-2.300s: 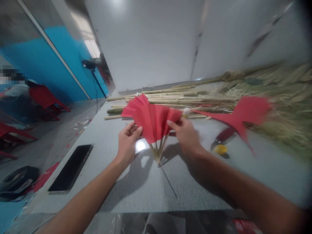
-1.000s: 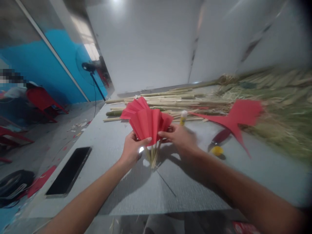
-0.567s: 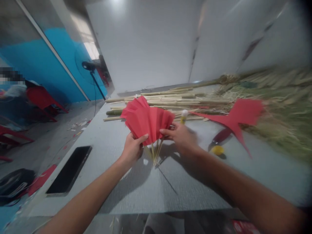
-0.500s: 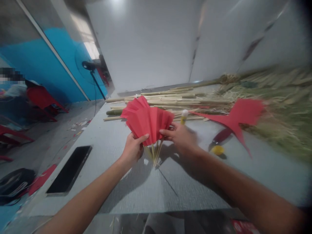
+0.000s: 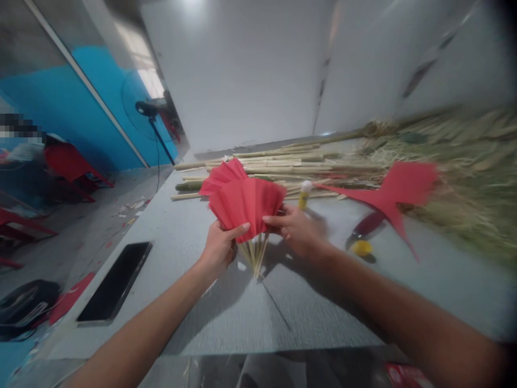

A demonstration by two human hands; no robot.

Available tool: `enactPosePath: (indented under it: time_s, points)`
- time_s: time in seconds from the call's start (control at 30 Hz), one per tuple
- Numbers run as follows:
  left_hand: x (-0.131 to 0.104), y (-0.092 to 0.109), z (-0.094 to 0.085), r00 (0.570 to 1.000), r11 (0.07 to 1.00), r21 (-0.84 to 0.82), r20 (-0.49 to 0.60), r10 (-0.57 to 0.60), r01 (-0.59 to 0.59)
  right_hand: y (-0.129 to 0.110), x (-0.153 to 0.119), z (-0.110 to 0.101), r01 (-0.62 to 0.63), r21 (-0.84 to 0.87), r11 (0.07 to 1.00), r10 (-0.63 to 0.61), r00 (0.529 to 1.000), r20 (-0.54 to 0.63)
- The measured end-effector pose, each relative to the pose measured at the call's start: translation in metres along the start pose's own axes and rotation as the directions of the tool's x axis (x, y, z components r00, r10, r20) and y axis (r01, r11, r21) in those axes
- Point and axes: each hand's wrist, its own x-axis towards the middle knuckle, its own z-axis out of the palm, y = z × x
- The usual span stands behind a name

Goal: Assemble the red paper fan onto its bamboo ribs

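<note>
A red pleated paper fan (image 5: 248,207) on thin bamboo sticks (image 5: 257,258) is held above the table, its sticks meeting at the bottom. My left hand (image 5: 220,245) grips its lower left edge, thumb on the front of the paper. At the lower right edge, my right hand (image 5: 299,229) pinches the paper between thumb and fingers. Just beyond the right hand stands a glue stick (image 5: 304,195) with a white tip. The fingers behind the paper are hidden.
Bamboo sticks (image 5: 274,161) lie along the back of the table (image 5: 161,291). A phone (image 5: 115,283) rests at left. On the right are a red paper offcut (image 5: 407,186), a dark red-handled tool (image 5: 368,223), a yellow cap (image 5: 362,248) and shredded fibre (image 5: 464,215).
The fan's right part has spread flatter, with its pleats less deep. Both hands keep their hold and have shifted only slightly.
</note>
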Motion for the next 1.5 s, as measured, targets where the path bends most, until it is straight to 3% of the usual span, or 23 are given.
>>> enactPosePath:
  time_s: [0.23,0.6,0.9,1.27,1.5]
  points:
    - [0.013,0.0,-0.016,0.994,0.992,0.051,-0.005,0.113,-0.113,0.0,0.009,-0.011,0.059,-0.074,0.996,-0.068,0.989,-0.131]
    - [0.017,0.01,-0.018,0.969,0.964,0.098,0.021,0.247,-0.248,0.003,0.018,-0.023,0.154,-0.071,0.985,-0.166,0.966,-0.2]
    - [0.023,0.007,-0.026,0.959,0.951,0.132,-0.024,0.283,-0.278,0.002,0.022,-0.028,0.17,-0.112,0.979,-0.196,0.934,-0.298]
    - [0.022,0.008,-0.026,0.948,0.947,0.125,-0.088,0.307,-0.296,0.005,0.023,-0.031,0.172,-0.085,0.981,-0.189,0.948,-0.257]
    - [0.024,0.006,-0.027,0.968,0.966,0.111,-0.069,0.24,-0.232,0.003,0.023,-0.032,0.16,-0.083,0.984,-0.176,0.954,-0.243]
